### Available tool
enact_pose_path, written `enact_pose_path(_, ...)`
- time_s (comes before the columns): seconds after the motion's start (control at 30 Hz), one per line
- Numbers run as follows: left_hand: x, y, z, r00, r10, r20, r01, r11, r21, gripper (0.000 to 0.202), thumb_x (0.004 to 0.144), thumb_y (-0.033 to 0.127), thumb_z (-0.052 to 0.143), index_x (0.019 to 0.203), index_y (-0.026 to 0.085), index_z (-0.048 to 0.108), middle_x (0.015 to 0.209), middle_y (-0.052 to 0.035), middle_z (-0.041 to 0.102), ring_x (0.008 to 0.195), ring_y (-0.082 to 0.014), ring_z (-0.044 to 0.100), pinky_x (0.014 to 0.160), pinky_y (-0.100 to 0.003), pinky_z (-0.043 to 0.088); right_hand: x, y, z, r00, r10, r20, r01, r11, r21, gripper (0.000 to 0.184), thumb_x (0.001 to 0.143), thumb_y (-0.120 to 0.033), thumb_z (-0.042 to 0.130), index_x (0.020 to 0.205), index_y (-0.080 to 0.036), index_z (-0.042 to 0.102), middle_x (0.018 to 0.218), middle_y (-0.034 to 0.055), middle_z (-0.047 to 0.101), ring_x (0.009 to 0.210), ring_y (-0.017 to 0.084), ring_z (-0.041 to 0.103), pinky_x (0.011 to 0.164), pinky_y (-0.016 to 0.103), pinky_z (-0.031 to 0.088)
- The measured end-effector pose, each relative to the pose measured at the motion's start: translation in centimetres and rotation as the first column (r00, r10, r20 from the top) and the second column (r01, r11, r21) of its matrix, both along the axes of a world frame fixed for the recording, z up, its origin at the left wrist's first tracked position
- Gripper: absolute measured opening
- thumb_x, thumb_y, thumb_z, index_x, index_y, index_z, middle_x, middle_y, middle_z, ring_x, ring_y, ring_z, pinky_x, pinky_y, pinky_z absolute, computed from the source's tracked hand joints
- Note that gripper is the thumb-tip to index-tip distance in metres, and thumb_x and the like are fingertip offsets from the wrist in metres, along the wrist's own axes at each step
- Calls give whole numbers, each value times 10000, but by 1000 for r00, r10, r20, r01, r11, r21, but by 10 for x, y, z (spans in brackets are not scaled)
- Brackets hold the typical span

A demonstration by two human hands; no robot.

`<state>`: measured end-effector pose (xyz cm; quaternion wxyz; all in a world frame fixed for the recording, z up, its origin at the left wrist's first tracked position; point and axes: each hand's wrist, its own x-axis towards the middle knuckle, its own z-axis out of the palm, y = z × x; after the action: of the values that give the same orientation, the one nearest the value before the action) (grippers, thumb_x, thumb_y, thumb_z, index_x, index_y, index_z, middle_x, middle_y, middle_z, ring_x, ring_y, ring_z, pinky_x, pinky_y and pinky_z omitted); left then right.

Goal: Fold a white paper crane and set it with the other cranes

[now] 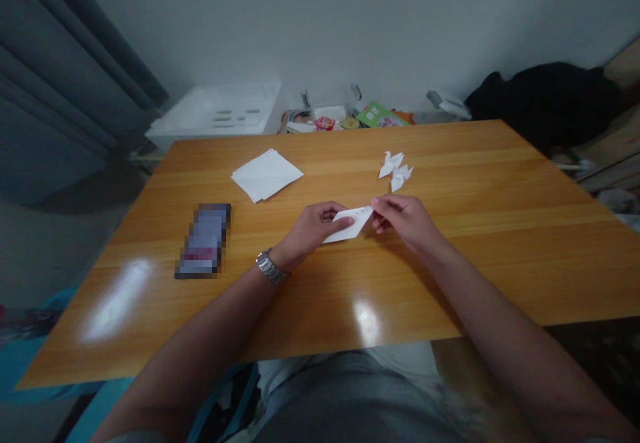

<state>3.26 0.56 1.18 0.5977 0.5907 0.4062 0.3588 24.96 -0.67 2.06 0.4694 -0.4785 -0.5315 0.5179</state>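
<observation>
Left hand (311,229), steel watch (271,267) on its wrist: thumb flat on top of the folded paper (356,224), fingers closed behind it. Right hand (403,219): thumb and index pinched on the paper's right-hand tip, other fingers curled. Paper's between the two, over the table (500,243); can't tell if its lower edge touches. Should handle very light, stiffer at folds, easy to crease or tear. Best hold: flat pinch on the layered body, fingertips only at points. Table's glossy wood grain, glare near front, so loose paper probably slides. Phone (204,239) left, screen pixelated. Beyond: paper stack (267,175) left, two folded birds (391,164) right, close together. Past far edge: white box (220,113), clutter, dark cloth (547,106), plain wall (350,23).
</observation>
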Motion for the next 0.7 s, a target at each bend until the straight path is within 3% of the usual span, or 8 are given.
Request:
enact_pose_path(0.37,1,-1,0,1000,21,9,-20,1000,-24,341,766,403,829,921,127,705,851,-45,715,677,-98,592,594,-204,432,2,0,-1,998,31,-50,-32,999,-11,456,809,-626,734,821,-170,726,727,46,704,605,137,660,498,226,561)
enact_pose_path(0.5,1,0,-2,1000,6,26,-6,1000,-10,349,754,403,839,915,127,698,838,-39,711,675,-99,598,596,-205,442,2,0,-1,995,94,21,-94,996,-11,408,761,-562,807,845,-170,736,707,38,710,606,137,669,531,229,571)
enact_pose_path(0.7,2,-1,-2,999,15,48,-16,1000,17,346,769,396,830,944,129,695,893,-57,732,741,-122,644,660,-226,490,-1,0,-2,997,46,61,-47,999,6,401,752,-560,809,793,-171,721,671,34,707,563,134,659,521,238,562)
